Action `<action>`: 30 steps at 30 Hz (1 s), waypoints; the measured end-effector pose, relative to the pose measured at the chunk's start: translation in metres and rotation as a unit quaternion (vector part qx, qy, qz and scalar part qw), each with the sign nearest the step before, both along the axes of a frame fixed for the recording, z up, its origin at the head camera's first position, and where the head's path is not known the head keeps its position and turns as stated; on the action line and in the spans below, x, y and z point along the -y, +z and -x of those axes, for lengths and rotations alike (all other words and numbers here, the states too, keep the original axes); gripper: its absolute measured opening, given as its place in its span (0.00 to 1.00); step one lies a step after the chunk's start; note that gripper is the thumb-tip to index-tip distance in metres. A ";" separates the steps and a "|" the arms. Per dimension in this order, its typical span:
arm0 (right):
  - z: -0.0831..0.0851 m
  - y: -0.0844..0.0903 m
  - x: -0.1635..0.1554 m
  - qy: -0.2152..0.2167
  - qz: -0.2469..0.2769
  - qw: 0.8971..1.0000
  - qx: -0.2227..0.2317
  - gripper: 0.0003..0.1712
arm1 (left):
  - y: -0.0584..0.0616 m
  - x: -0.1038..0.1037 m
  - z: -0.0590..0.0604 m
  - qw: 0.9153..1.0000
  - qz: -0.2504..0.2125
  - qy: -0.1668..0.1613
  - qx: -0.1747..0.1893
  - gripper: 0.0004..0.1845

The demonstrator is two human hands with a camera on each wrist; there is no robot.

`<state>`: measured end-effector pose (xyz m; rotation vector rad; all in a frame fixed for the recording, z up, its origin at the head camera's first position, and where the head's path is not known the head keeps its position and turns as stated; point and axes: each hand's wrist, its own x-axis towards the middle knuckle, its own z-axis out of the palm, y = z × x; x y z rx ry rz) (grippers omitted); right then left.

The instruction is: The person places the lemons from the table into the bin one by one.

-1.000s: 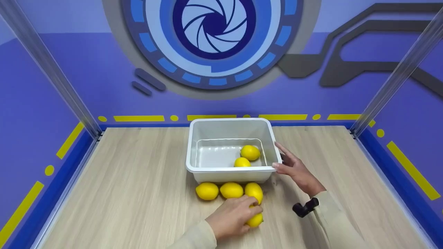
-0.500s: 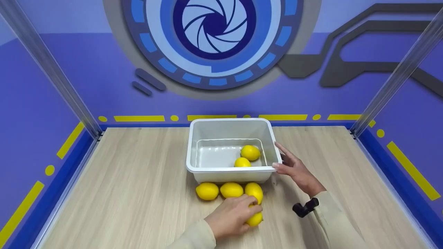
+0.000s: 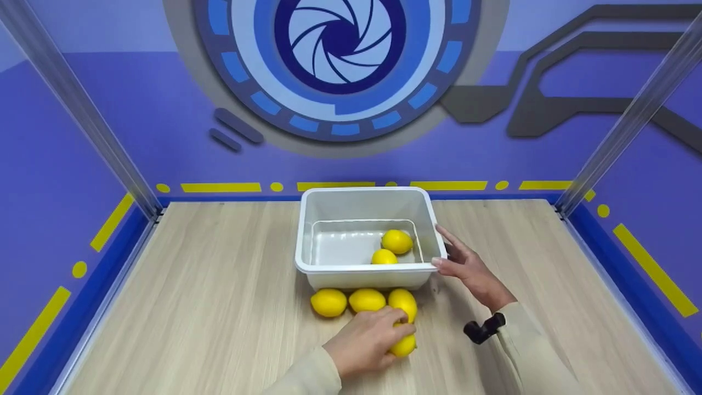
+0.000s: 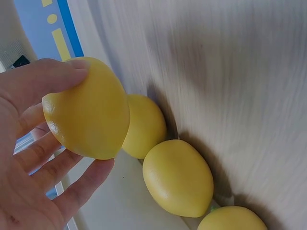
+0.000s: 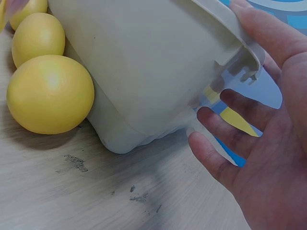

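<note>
My left hand (image 3: 368,343) grips a yellow lemon (image 4: 91,112) between thumb and fingers, low in front of the bin. Whether this lemon still touches the table cannot be told. Just beyond it three more lemons line the bin's front wall: a left one (image 3: 328,303), a middle one (image 3: 366,300) and a right one (image 3: 402,304). The white plastic bin (image 3: 367,281) has two lemons inside, a rear one (image 3: 397,241) and a front one (image 3: 384,257) partly hidden by the rim. At the bin's front right corner, my right hand (image 3: 474,277) touches the rim with thumb and extended index finger, its other fingers loosely spread.
All this stands on a light wood-grain table (image 3: 219,296). Behind the bin rises a blue and purple printed wall (image 3: 137,120), with metal posts at both rear corners. A black wrist mount (image 3: 483,329) sits on the right sleeve.
My left hand and its lemon have shifted very slightly toward the bin. The right hand, the bin and the other lemons look unmoved.
</note>
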<state>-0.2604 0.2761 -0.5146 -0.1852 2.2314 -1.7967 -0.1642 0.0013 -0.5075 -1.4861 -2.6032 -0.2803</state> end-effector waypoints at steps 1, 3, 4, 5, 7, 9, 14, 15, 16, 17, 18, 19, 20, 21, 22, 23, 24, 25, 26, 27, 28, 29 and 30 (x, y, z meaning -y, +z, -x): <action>0.000 0.000 0.000 0.000 0.000 1.000 0.000 0.43 | 0.000 0.000 0.000 1.000 0.000 0.000 -0.001 0.25; 0.000 0.001 0.000 0.000 -0.001 1.000 -0.001 0.43 | 0.001 0.000 0.000 1.000 0.000 -0.001 -0.004 0.25; 0.000 0.001 0.000 0.000 -0.002 1.000 -0.002 0.43 | 0.001 0.000 0.000 1.000 -0.001 -0.001 -0.006 0.25; 0.000 0.001 0.000 0.000 -0.004 1.000 -0.003 0.43 | 0.002 0.000 0.000 1.000 -0.001 -0.001 -0.007 0.25; -0.001 0.001 0.000 -0.001 -0.003 1.000 -0.004 0.43 | 0.002 0.000 0.000 1.000 -0.002 -0.001 -0.016 0.24; -0.001 0.002 0.001 0.000 0.001 1.000 -0.005 0.43 | 0.003 -0.001 0.000 1.000 -0.001 0.000 -0.023 0.24; 0.000 0.002 0.002 0.001 0.016 1.000 -0.002 0.42 | 0.005 -0.001 0.001 1.000 0.004 0.003 -0.028 0.24; 0.000 0.002 0.002 0.002 0.017 1.000 -0.003 0.43 | 0.006 -0.001 0.001 1.000 0.004 0.004 -0.027 0.24; 0.000 0.001 0.002 0.001 0.017 1.000 -0.002 0.43 | 0.006 -0.001 0.001 1.000 0.004 0.005 -0.028 0.24; 0.000 0.001 0.002 0.000 0.017 1.000 -0.001 0.43 | 0.006 -0.001 0.001 1.000 0.004 0.005 -0.027 0.25; 0.000 0.001 0.001 0.000 0.016 1.000 0.000 0.43 | 0.006 -0.001 0.001 1.000 0.003 0.005 -0.027 0.25; 0.000 0.001 0.001 0.000 0.015 1.000 0.000 0.43 | 0.006 -0.001 0.001 1.000 0.003 0.005 -0.027 0.25; 0.000 0.001 0.001 0.000 0.014 1.000 0.001 0.43 | 0.006 -0.001 0.001 1.000 0.003 0.005 -0.027 0.24; 0.000 0.001 0.001 -0.001 0.013 1.000 0.002 0.43 | 0.007 0.000 0.001 1.000 0.003 0.005 -0.028 0.24; 0.000 0.001 0.001 -0.003 0.013 1.000 0.003 0.42 | 0.007 0.000 0.001 1.000 0.002 0.005 -0.029 0.24; 0.000 0.001 0.001 -0.002 0.013 1.000 0.002 0.42 | 0.007 0.000 0.001 1.000 0.002 0.005 -0.029 0.24; -0.001 0.001 0.001 -0.001 0.013 1.000 0.001 0.43 | 0.008 0.000 0.001 1.000 0.002 0.005 -0.030 0.24; -0.001 0.001 0.001 0.000 0.013 1.000 0.001 0.43 | 0.008 0.000 0.001 1.000 0.002 0.005 -0.031 0.24; -0.001 0.001 0.002 0.000 0.013 1.000 0.000 0.43 | 0.008 0.000 0.001 1.000 0.001 0.006 -0.031 0.24; -0.001 0.001 0.002 0.000 0.012 1.000 -0.001 0.43 | 0.009 0.000 0.001 1.000 0.000 0.007 -0.030 0.25; -0.001 0.001 0.002 -0.001 0.012 1.000 -0.001 0.43 | 0.010 0.000 0.001 1.000 -0.001 0.007 -0.029 0.25; -0.001 0.001 0.002 0.000 0.011 1.000 -0.001 0.43 | 0.010 0.000 0.001 1.000 -0.001 0.008 -0.027 0.25; -0.001 0.001 0.002 0.000 0.011 1.000 -0.001 0.42 | 0.011 0.000 0.001 1.000 0.000 0.009 -0.025 0.25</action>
